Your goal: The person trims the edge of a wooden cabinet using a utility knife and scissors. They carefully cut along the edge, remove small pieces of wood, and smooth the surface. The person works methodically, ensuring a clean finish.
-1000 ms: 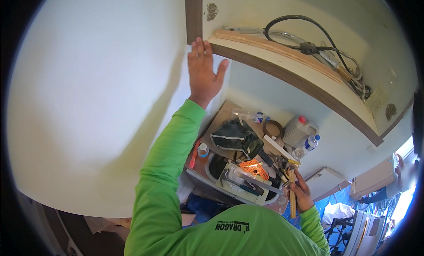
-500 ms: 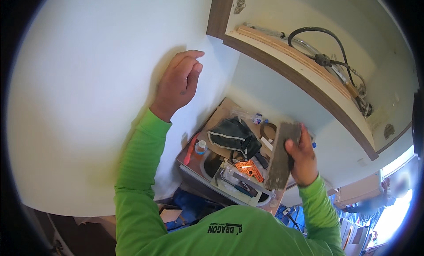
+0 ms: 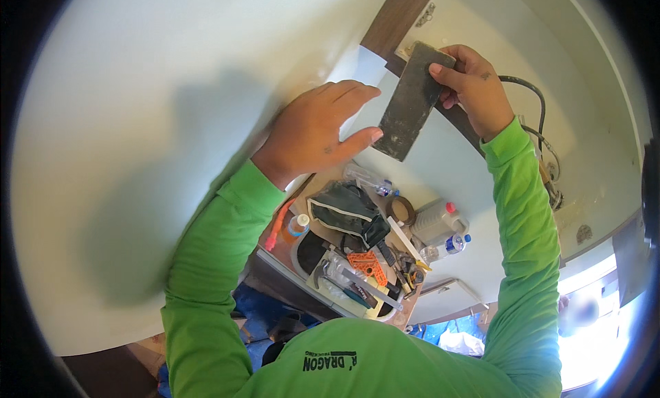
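Note:
My right hand point(image 3: 471, 92) grips a dark, scuffed rectangular board point(image 3: 410, 106) by its upper right part, holding it tilted across the lower edge of a wall cabinet, just beside the brown trim point(image 3: 392, 23). My left hand point(image 3: 316, 126) is open, thumb out and fingers stretched toward the board’s left side, close to the white wall point(image 3: 137, 150); whether its fingertips touch either one is unclear. Behind the board and right hand, the cabinet interior point(image 3: 577, 137) holds black and metal hoses point(image 3: 540, 106), partly hidden by my arm.
Below, a cluttered counter with a sink holds a dark bag point(image 3: 344, 212), an orange plastic tool point(image 3: 368, 267), bottles point(image 3: 457, 243), a jug point(image 3: 436, 223), a tape roll point(image 3: 400, 209) and hand tools. Blue sheeting point(image 3: 447, 329) lies lower down. A blurred person point(image 3: 577, 312) is at the bright right side.
My right hand has risen from the counter with the dark board, up to the cabinet edge. My left hand left the cabinet corner, dropped leftward, then moved right toward the board, its fingers extending again.

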A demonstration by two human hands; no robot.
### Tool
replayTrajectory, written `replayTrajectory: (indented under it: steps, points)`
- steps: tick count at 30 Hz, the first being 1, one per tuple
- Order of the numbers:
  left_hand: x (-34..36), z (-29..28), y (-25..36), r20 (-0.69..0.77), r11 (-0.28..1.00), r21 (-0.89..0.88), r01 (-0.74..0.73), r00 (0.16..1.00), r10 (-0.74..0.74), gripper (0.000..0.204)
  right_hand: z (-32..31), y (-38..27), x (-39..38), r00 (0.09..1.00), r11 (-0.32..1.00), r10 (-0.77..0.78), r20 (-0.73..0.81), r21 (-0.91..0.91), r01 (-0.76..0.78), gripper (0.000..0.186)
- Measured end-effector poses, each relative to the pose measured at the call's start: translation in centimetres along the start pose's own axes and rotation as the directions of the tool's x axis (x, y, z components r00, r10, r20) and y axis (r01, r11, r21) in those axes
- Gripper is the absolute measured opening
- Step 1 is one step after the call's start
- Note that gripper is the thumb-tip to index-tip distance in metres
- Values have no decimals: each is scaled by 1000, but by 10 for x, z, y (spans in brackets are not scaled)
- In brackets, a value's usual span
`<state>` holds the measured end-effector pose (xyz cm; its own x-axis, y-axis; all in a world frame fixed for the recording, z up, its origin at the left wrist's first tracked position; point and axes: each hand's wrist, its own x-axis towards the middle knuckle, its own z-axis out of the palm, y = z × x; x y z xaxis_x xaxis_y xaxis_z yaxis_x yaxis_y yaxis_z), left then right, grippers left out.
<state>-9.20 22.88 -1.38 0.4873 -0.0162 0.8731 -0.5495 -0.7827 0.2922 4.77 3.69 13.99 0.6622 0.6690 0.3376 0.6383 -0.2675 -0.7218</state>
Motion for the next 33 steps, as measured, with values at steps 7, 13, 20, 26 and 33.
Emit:
replayTrajectory:
  steps: [7, 13, 20, 26, 33]
  points:
    - [-12, 15, -2, 159, 975, -161, 156, 979, -131, 87, 9, -2, 14, 996, 996, 86, -6, -39, -86, 24]
    - [-29, 44, -5, 248, 866, -336, 371, 922, -298, 110, 19, -3, 13, 997, 991, 69, -31, -111, -72, 28]
    - [-35, 61, 2, 105, 796, -491, 354, 931, -349, 100, 11, 7, 21, 995, 968, 5, -95, -249, -28, 29]
    - [-33, 52, -5, 38, 865, -277, 418, 904, -425, 91, 15, 14, 32, 990, 911, -112, -91, -407, 65, 30]
    - [-33, 51, -15, 59, 860, -279, 426, 902, -428, 90, 12, 12, 29, 991, 883, -84, -100, -469, 27, 34]
